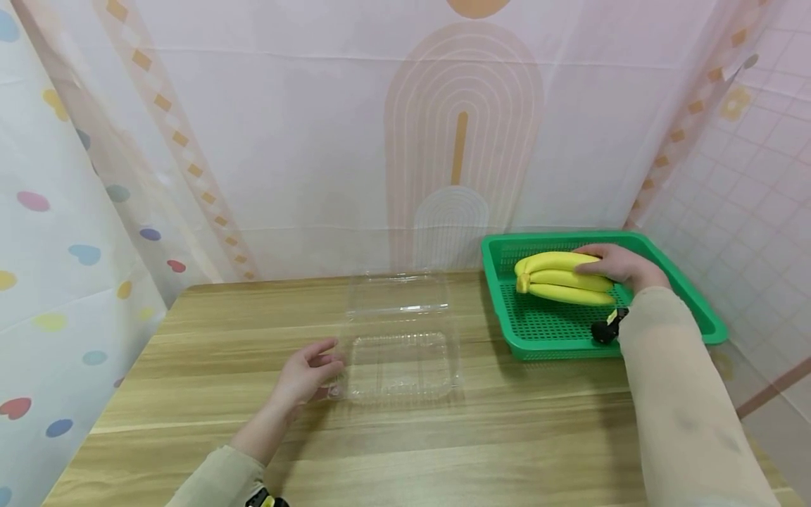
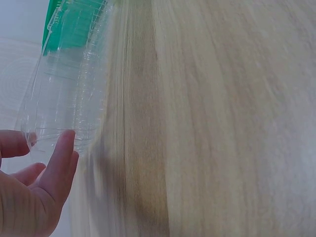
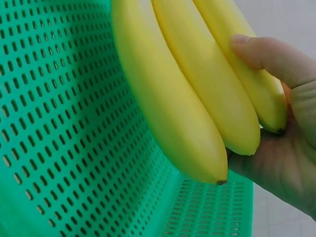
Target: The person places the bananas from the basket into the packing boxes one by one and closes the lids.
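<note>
My right hand (image 1: 617, 266) grips a bunch of yellow bananas (image 1: 560, 271) near the tips, inside a green plastic basket (image 1: 519, 345). The right wrist view shows the thumb laid across one banana (image 3: 197, 84) and the palm behind the bunch; the other fingers are mostly hidden. The stem end points left in the head view. A transparent plastic clamshell container (image 1: 399, 366) stands on the table with its lid (image 1: 399, 292) tipped back. My left hand (image 1: 307, 373) holds the container's left edge between thumb and fingers, with the clear plastic (image 2: 61, 106) between the fingertips in the left wrist view.
The basket's perforated walls surround the bananas at the table's back right. A wooden table (image 1: 209, 352) carries the container and basket. Behind it hangs a patterned curtain (image 1: 304, 141), and a dotted cloth (image 1: 63, 232) hangs at the left. Wrist cameras sit on both sleeves.
</note>
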Demonstrator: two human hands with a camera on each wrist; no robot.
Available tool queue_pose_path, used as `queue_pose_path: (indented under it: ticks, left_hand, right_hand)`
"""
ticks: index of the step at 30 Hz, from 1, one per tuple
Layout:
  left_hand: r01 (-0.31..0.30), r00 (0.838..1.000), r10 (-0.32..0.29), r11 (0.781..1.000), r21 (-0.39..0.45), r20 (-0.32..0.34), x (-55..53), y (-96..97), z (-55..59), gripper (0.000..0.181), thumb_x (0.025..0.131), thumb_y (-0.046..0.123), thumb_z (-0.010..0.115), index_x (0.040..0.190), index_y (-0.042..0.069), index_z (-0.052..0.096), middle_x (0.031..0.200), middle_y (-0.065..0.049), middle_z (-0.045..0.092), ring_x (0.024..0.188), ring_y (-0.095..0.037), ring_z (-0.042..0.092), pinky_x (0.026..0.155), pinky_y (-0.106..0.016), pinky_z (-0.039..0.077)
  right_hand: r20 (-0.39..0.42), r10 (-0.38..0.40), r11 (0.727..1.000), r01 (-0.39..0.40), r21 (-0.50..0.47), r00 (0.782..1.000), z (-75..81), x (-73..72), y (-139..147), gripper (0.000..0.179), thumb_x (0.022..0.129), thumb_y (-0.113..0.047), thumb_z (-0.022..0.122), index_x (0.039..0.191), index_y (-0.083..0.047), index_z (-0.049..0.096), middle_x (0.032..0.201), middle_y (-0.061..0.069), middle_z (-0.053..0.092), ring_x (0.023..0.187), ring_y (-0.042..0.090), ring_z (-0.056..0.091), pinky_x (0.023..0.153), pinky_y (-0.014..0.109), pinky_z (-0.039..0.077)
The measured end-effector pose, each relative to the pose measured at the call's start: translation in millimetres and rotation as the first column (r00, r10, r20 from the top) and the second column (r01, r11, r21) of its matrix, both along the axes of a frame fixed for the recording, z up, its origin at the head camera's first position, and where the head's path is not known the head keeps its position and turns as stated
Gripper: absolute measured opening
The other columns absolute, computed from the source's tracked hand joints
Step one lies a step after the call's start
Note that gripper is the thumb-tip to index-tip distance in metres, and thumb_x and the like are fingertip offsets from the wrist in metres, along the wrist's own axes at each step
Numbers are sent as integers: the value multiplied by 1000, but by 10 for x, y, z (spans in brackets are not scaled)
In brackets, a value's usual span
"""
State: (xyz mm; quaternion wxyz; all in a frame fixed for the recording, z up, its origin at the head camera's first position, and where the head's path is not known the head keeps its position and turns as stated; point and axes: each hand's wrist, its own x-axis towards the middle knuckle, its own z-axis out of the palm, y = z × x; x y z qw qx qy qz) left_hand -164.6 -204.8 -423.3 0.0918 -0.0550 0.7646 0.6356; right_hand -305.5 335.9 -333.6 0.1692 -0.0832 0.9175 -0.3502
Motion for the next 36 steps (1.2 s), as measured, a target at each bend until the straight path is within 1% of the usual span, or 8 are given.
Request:
queue_pose_path:
  ticks: [3,7,10,15,21,29,32,36]
  left_hand:
    - [9,1000,-9,1000,-4,-11,-1,1,-1,58,94,5,65,145,-7,40,128,-28,58,104,-26,63,72,-33,59]
    - [1,1000,-1,1000,-11,5,-4,8,0,56,95,4,63,145,-5,41,131,-29,56,110,-31,61,74,-33,58]
    - [-8,1000,8,1000,-12,18,-2,22,10,55,95,2,61,145,-5,41,133,-29,55,112,-34,59,74,-33,58]
    - [-14,999,14,1000,-11,34,-1,29,21,54,96,1,60,146,-5,40,134,-30,53,110,-34,60,73,-34,58]
    - [-7,999,7,1000,-17,36,1,12,25,55,97,4,61,147,-4,40,134,-29,53,110,-34,60,74,-35,58]
    - [2,999,-2,1000,-4,34,-7,-7,23,57,97,5,62,148,-3,38,136,-30,51,112,-35,59,76,-35,58]
    - [2,999,-2,1000,-13,37,-9,-6,22,57,97,5,62,148,-3,38,136,-30,51,113,-36,59,78,-35,58]
    - [4,999,-3,1000,-18,41,-16,-7,16,56,97,5,61,148,-2,38,137,-29,50,114,-37,58,81,-36,57]
  right_hand:
    - [-36,-1,1000,1,-18,999,19,7,-5,62,100,-30,61,145,6,40,135,25,48,105,27,51,87,36,46]
    - [-89,9,1000,-11,-24,996,46,12,-17,60,99,-27,63,143,7,43,132,25,51,100,24,53,84,34,47]
    - [-104,10,1000,-13,-27,995,77,9,-35,61,99,-28,64,144,7,41,133,26,50,103,28,52,86,37,46]
    - [-129,19,999,-23,-29,991,127,-9,-63,61,99,-26,63,145,6,41,137,27,48,112,33,48,92,42,44]
    - [-182,49,998,-55,-25,982,164,-30,-112,55,98,-22,63,142,6,46,128,21,55,102,25,51,85,36,46]
    - [-203,14,999,-21,-34,979,258,37,-228,57,98,-27,64,143,4,46,134,24,52,108,31,51,88,42,45]
    - [-207,-3,999,-8,-50,978,279,52,-257,58,98,-29,64,143,3,47,135,24,51,109,31,51,88,41,45]
    - [-214,-23,998,10,-61,977,296,69,-286,59,98,-31,64,143,2,47,134,23,52,106,29,51,84,37,47]
